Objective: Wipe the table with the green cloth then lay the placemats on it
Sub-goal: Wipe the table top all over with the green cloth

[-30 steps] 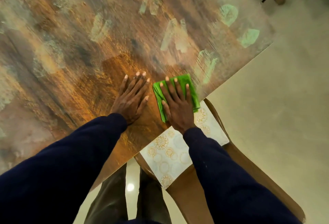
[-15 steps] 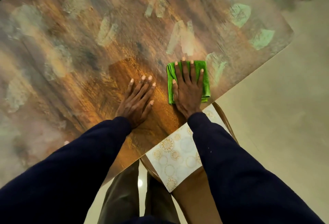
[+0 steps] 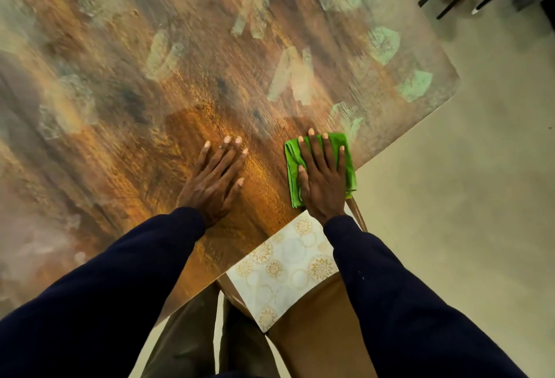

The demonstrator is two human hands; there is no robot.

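**Position: green cloth [image 3: 292,173] under right hand [image 3: 322,181], at surface [image 3: 120,107] edge**

Cloth folded, long axis 12-to-6, pinned beneath my right hand, fingers straight and pressing. Left hand [image 3: 214,181] at its 9 o'clock, flat, holding nothing. Unwiped surface spreads toward 11, I judge. Placemats [image 3: 285,269] at 6, on the chair [image 3: 315,335].

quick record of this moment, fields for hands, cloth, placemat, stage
left hand: flat on the table, fingers straight, holding nothing
right hand: pressing flat on the green cloth
green cloth: folded, near the table's edge
placemat: white and gold, on the chair, off the table
stage: wiping, placemat not yet laid
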